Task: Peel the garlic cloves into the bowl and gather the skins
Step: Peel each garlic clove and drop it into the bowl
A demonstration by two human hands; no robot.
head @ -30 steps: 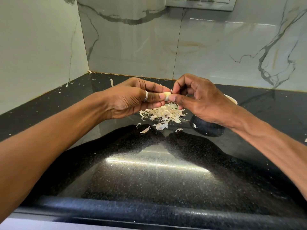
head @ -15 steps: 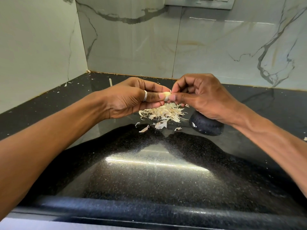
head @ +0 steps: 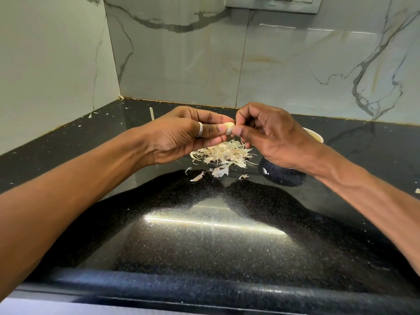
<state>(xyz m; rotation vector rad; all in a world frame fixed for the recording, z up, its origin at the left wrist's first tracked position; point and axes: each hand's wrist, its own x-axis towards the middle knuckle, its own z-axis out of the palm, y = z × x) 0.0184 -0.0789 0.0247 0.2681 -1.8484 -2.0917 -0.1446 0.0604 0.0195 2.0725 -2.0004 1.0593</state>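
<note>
A pale garlic clove (head: 229, 128) is held in the air above a heap of garlic skins (head: 223, 153) on the black counter. My left hand (head: 186, 135), with a ring on the thumb, pinches the clove's left end between thumb and fingers. My right hand (head: 270, 133) pinches the clove's right tip with thumb and forefinger. A dark speckled bowl (head: 281, 176) stands just right of the skins, mostly hidden under my right hand and wrist; a bit of its pale rim shows behind the wrist.
The black granite counter (head: 204, 235) runs to marble walls at the back and left. Loose skin scraps (head: 197, 177) lie in front of the heap, and small bits are scattered near the back left corner. A switch panel (head: 272, 3) sits on the back wall.
Both hands stay pinched on the clove over the heap. My right hand has shifted slightly, so the bowl's pale rim shows behind the wrist again.
</note>
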